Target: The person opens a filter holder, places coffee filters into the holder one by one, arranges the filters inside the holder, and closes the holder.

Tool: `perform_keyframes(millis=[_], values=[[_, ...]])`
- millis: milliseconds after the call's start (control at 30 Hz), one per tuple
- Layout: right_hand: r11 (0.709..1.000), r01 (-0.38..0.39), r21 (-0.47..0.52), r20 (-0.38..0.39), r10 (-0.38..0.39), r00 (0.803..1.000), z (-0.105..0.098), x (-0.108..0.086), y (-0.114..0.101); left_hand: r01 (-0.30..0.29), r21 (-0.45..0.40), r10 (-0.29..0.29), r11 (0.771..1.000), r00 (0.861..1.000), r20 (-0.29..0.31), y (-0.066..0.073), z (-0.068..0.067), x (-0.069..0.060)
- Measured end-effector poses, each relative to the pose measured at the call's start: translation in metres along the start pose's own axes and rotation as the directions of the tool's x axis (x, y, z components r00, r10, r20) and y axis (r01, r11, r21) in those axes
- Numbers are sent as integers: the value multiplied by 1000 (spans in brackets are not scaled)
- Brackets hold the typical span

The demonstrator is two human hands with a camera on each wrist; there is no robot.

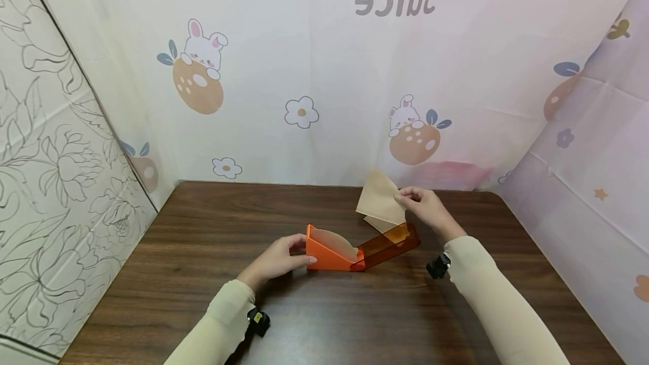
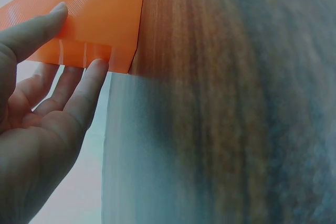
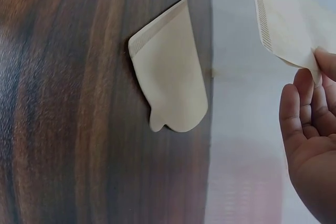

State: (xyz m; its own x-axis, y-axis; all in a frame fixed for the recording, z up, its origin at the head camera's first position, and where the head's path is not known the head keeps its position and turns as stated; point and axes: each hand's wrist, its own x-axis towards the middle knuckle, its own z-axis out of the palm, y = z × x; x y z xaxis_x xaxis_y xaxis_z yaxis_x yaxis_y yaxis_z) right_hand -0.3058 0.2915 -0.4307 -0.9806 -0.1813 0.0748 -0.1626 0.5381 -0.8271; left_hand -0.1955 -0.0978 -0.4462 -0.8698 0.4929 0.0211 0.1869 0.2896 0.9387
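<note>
My left hand (image 1: 276,259) holds the left end of an orange coffee filter holder (image 1: 324,259) standing on the table. In the left wrist view its thumb lies on one face of the holder (image 2: 107,14) and the fingertips touch another. Brown paper (image 1: 332,241) shows inside the holder. A see-through amber lid (image 1: 385,249) swings out to the right. Beyond the lid, my right hand (image 1: 430,208) pinches a brown paper coffee filter (image 1: 377,196) by its edge, thumb against fingers. Another coffee filter (image 3: 170,72) lies on the table below it, partly covered in the head view.
The dark wooden table (image 1: 228,213) reaches back to a printed cloth (image 1: 304,61) hanging behind it. More printed cloth (image 1: 598,145) hangs at the right, and a flower-patterned panel (image 1: 56,168) stands at the left.
</note>
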Motion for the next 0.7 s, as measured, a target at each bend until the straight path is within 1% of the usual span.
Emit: perform_keyframes(millis=[267, 400, 533, 567, 700], values=[[998, 45, -33, 0, -45, 999, -2, -6, -16, 10, 1, -10, 1000, 1000, 3, 0, 0, 0], [996, 78, -35, -7, -78, 997, -3, -8, -22, 5, -1, -5, 1000, 1000, 4, 0, 0, 0], [996, 93, -16, -6, -93, 996, -3, -9, -31, 6, -1, -6, 1000, 1000, 1, 0, 0, 0], [995, 95, -9, -2, -95, 995, -3, -10, -34, 7, 0, -7, 1000, 1000, 0, 0, 0, 0], [994, 111, 16, 15, -111, 994, -3, -21, -58, 9, -3, -9, 1000, 1000, -2, 1, 0, -1]])
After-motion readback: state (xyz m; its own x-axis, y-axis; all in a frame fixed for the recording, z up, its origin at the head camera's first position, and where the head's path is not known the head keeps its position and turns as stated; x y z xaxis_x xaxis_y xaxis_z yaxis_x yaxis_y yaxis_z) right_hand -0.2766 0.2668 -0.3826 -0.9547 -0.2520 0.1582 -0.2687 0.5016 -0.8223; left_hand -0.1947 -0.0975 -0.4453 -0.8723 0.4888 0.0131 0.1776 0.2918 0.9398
